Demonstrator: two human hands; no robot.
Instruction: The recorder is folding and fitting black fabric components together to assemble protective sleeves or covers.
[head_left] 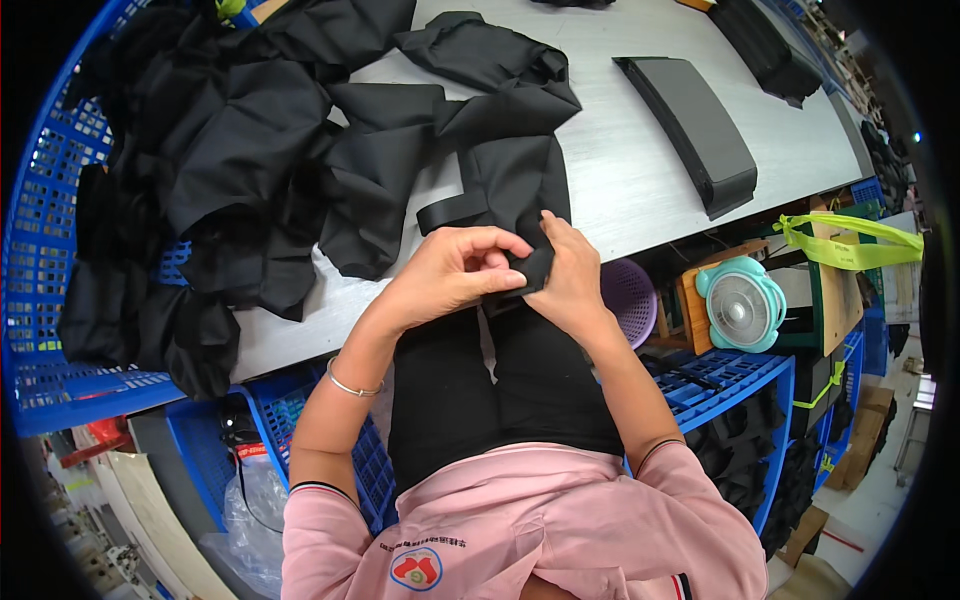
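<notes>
A piece of black fabric (515,175) hangs over the table's near edge, its lower end between my two hands. My left hand (465,265) pinches that end with thumb and curled fingers. On the other side my right hand (567,270) grips the fabric, fingers pointing up along it; part of its grip is hidden behind the cloth. A black strap (452,212) sticks out to the left of the piece, just above my left hand. More crumpled black fabric pieces (375,170) lie close by on the left.
A blue plastic basket (50,240) heaped with black fabric stands at the left. On the white table (610,130) lies a neat stack of dark pieces (695,125). Below the edge are a purple basket (630,300), a teal fan (742,305) and blue crates (720,395).
</notes>
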